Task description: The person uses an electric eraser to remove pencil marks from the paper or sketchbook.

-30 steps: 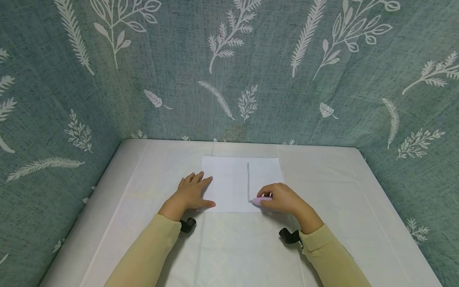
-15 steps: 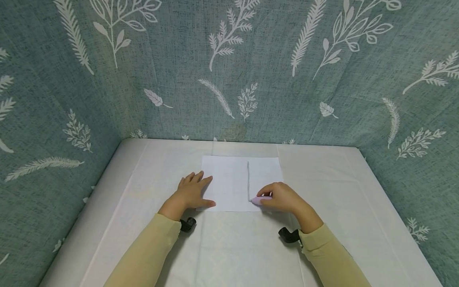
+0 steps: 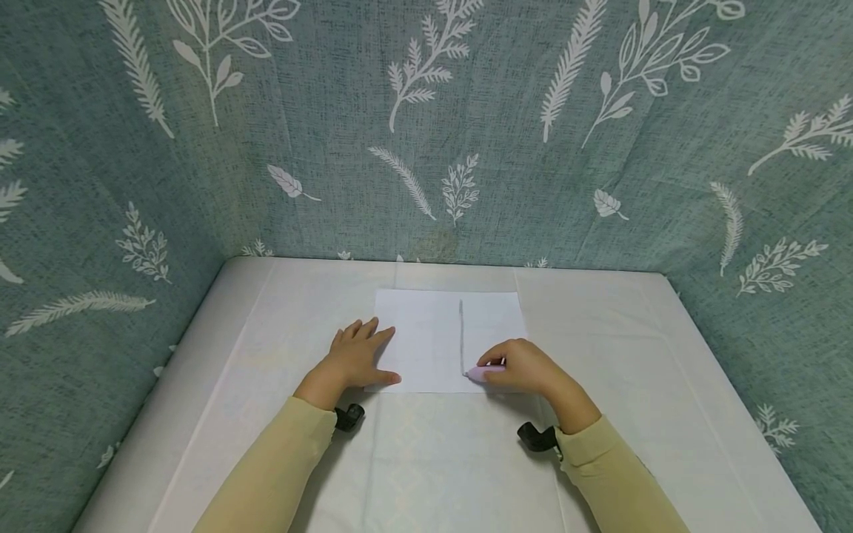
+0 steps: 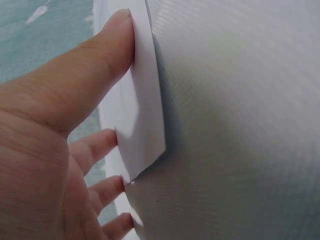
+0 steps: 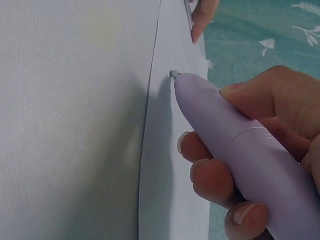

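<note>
In the head view a white sheet of paper (image 3: 426, 326) lies on the table, with one straight grey line (image 3: 461, 333) running down it. My left hand (image 3: 356, 357) rests spread over its left edge. The left wrist view shows the thumb (image 4: 112, 50) on the paper (image 4: 147, 105), whose corner lifts slightly. My right hand (image 3: 523, 366) grips a thick lilac pen-shaped tool (image 3: 485, 373) that looks like an electric eraser. Its short grey tip (image 5: 175, 74) meets the paper at the line's near end. In the right wrist view thumb and fingers wrap the lilac body (image 5: 240, 135).
A white cloth covers the table (image 3: 440, 466). Teal leaf-patterned fabric (image 3: 333, 133) stands behind it and along both sides. Black wrist mounts (image 3: 537, 437) sit beside the sleeves, close above the cloth.
</note>
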The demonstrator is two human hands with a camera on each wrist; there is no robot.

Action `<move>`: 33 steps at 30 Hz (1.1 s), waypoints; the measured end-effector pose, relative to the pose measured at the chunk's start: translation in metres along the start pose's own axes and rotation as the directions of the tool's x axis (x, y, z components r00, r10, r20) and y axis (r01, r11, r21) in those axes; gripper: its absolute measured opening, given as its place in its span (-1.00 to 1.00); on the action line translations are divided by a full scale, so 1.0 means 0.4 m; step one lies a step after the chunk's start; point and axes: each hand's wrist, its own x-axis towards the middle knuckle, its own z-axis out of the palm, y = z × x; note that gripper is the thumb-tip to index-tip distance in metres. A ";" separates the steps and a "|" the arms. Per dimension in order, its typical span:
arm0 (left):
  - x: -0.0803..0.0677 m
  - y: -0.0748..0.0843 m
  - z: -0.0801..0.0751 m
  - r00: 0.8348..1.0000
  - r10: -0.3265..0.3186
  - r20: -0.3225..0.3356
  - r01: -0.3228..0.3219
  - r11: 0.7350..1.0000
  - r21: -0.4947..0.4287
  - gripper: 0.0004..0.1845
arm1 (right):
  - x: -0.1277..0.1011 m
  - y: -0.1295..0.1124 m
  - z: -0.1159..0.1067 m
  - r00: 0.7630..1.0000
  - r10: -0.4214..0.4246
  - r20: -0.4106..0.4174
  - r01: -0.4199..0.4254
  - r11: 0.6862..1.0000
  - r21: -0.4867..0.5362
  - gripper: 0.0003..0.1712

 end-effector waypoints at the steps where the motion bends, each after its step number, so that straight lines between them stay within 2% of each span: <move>1: 0.000 0.000 0.000 1.000 0.001 -0.001 -0.001 1.000 -0.001 0.06 | 0.000 -0.001 0.000 1.000 -0.003 0.001 0.003 1.000 0.001 -0.85; 8: 0.003 -0.004 0.003 1.000 0.001 -0.005 -0.001 1.000 -0.006 0.06 | 0.004 -0.008 0.004 1.000 0.012 -0.002 -0.012 1.000 -0.002 -0.85; 18: 0.004 -0.007 0.005 1.000 0.013 -0.008 -0.013 1.000 -0.004 0.06 | 0.006 -0.003 0.008 0.996 0.068 -0.052 -0.068 0.998 -0.001 -0.88; 28: -0.001 -0.003 0.001 1.000 0.012 -0.008 -0.012 1.000 -0.004 0.06 | 0.005 -0.008 0.005 1.000 0.029 -0.001 -0.029 1.000 0.005 -0.86; 33: -0.004 0.001 -0.003 1.000 0.009 -0.003 -0.009 1.000 -0.004 0.06 | 0.003 -0.013 0.004 0.998 0.051 -0.023 -0.051 0.999 -0.016 -0.85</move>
